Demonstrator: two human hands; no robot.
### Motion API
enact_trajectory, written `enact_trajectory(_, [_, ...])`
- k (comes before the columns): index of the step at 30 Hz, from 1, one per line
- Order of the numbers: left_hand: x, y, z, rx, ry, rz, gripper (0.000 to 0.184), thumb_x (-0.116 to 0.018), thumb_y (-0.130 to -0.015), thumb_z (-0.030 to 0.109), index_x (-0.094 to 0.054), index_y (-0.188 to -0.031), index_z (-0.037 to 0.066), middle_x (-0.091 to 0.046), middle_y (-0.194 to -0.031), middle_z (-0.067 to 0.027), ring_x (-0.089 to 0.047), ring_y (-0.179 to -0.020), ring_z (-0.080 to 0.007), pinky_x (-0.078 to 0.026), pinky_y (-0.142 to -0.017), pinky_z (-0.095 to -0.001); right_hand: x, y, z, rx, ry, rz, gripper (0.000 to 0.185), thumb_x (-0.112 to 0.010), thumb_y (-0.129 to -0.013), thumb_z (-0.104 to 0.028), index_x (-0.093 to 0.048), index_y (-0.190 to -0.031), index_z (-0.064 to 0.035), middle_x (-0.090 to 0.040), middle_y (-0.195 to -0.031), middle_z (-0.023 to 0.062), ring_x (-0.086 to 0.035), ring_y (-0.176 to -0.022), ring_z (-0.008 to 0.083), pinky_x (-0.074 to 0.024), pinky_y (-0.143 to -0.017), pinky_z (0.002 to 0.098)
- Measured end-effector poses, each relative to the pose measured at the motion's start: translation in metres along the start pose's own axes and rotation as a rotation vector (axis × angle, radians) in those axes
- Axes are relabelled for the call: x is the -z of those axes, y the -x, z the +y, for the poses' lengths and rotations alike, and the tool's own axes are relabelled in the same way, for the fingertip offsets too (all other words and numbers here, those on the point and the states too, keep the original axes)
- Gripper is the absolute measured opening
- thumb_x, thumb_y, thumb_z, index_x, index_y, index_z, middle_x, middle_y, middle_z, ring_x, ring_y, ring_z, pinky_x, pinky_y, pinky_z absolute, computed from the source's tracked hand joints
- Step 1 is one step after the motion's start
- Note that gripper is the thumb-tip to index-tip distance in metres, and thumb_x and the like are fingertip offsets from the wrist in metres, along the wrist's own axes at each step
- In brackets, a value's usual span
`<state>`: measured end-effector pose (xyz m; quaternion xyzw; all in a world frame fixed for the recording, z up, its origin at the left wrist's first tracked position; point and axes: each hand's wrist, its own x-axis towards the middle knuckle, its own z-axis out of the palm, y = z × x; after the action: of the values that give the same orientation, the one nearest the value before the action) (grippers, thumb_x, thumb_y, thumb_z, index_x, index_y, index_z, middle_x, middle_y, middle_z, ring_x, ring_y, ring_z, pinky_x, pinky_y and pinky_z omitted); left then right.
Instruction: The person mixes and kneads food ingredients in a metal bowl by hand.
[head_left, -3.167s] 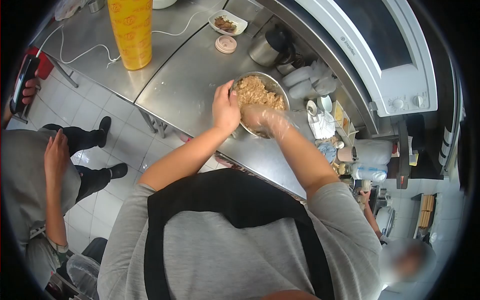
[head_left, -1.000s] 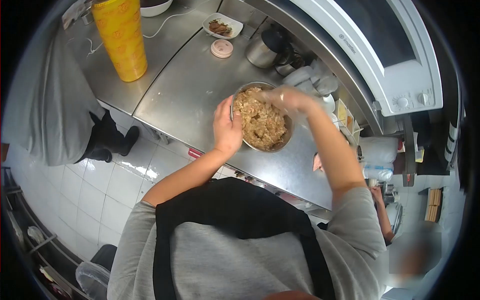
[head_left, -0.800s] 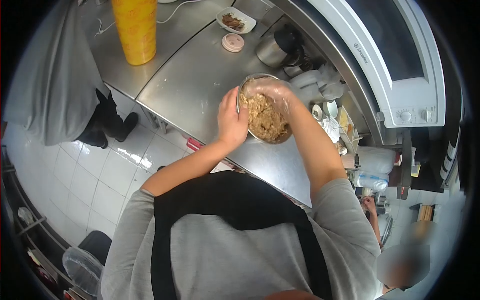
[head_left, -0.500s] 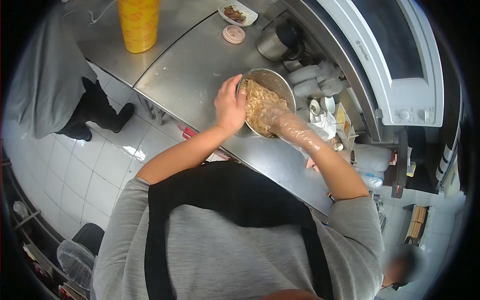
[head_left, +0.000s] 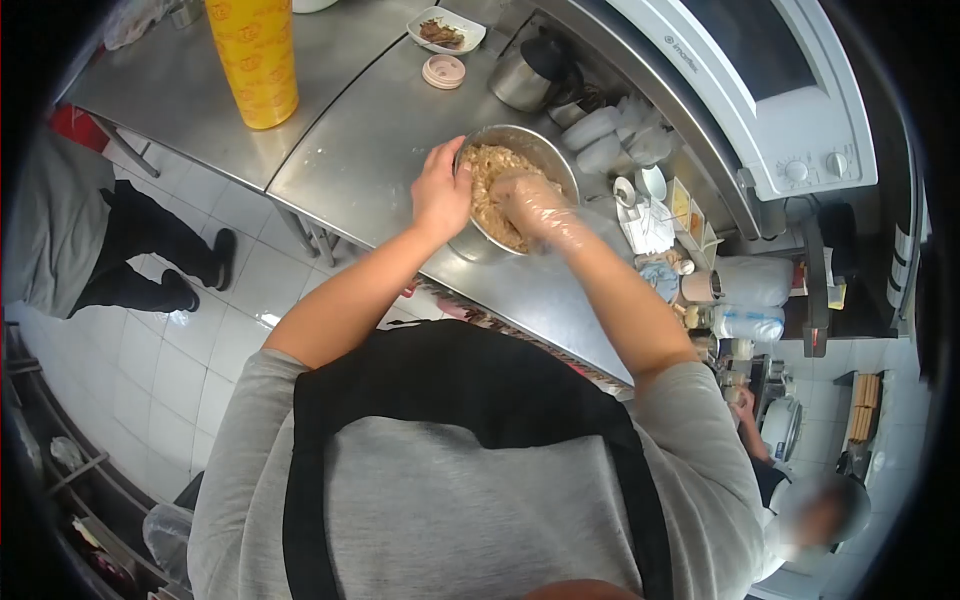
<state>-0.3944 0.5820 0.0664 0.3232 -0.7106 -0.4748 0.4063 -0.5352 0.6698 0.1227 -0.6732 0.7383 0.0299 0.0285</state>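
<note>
A deep metal bowl (head_left: 551, 160) stands on the steel counter, filled with a wet, pale brown mixture (head_left: 487, 165) that looks like meat pieces. My left hand (head_left: 441, 196) is bare and grips the bowl's left side, thumb near the rim and fingers along the outside wall. Inside the bowl, my right hand (head_left: 535, 207) wears a clear plastic glove that reaches the wrist. Its fingers curl down into the mixture, and their tips are buried there.
Beyond the bowl are pink lids (head_left: 443, 71), a white dish (head_left: 470, 33) of brown food and a steel jug (head_left: 525, 77). A yellow container (head_left: 258, 70) stands at left. Cups and bags line the right side below a microwave (head_left: 800, 140). Another person (head_left: 60, 220) stands left; one more is lower right.
My gloved right hand has shifted up and left within the mixture, with more of its back showing. My left hand keeps its grip on the bowl. The person at left has stepped; the camera view has shifted.
</note>
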Motion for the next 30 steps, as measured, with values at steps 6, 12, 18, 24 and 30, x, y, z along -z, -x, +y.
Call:
enact_trajectory(6, [0.003, -0.002, 0.001, -0.008, -0.035, -0.019, 0.039, -0.050, -0.090, 0.016, -0.049, -0.128, 0.008, -0.053, -0.126, -0.0132, -0.053, -0.115, -0.0327, -0.041, -0.098, -0.0404, 0.104, -0.013, -0.006, -0.525, -0.417, -0.406, 0.028, -0.071, -0.073, -0.015, -0.069, -0.102, -0.0125, -0.065, -0.117, 0.0092, -0.062, -0.105, 0.0215, -0.0467, -0.092, 0.0348])
enact_trajectory(12, [0.007, -0.004, 0.004, 0.023, -0.043, -0.035, 0.036, -0.051, -0.090, 0.018, -0.053, -0.125, 0.008, -0.057, -0.121, -0.0125, -0.056, -0.110, -0.0314, -0.042, -0.097, -0.0399, 0.035, 0.002, -0.041, -0.065, -0.099, -0.108, 0.026, -0.062, -0.077, -0.026, -0.071, -0.098, -0.0130, -0.068, -0.101, 0.0130, -0.065, -0.095, 0.0300, -0.0502, -0.084, 0.0411])
enact_trajectory(18, [0.002, -0.018, 0.000, 0.102, -0.038, -0.102, 0.035, -0.052, -0.090, 0.017, -0.056, -0.123, 0.006, -0.059, -0.120, -0.0142, -0.058, -0.109, -0.0307, -0.042, -0.097, -0.0396, 0.094, -0.030, -0.023, -0.033, 0.182, -0.483, 0.034, -0.070, -0.065, -0.028, -0.070, -0.095, -0.0135, -0.068, -0.088, 0.0137, -0.066, -0.083, 0.0295, -0.0519, -0.074, 0.0403])
enact_trajectory(24, [-0.002, -0.017, -0.013, 0.008, 0.009, -0.070, 0.037, -0.052, -0.087, 0.013, -0.057, -0.122, 0.002, -0.059, -0.119, -0.0204, -0.058, -0.110, -0.0316, -0.044, -0.096, -0.0378, -0.033, -0.059, -0.035, -0.046, -0.024, -0.090, 0.032, -0.065, -0.072, -0.025, -0.072, -0.102, -0.0136, -0.067, -0.106, 0.0148, -0.063, -0.100, 0.0324, -0.0456, -0.091, 0.0469])
enact_trajectory(30, [-0.012, -0.027, -0.035, 0.043, 0.213, -0.200, 0.036, -0.049, -0.091, 0.005, -0.052, -0.125, -0.004, -0.060, -0.117, -0.0146, -0.057, -0.108, -0.0205, -0.044, -0.094, -0.0321, 0.034, -0.056, -0.021, -0.204, -0.043, -0.489, 0.048, -0.066, -0.071, -0.019, -0.063, -0.120, -0.0159, -0.063, -0.119, 0.0133, -0.061, -0.106, 0.0273, -0.0491, -0.085, 0.0467])
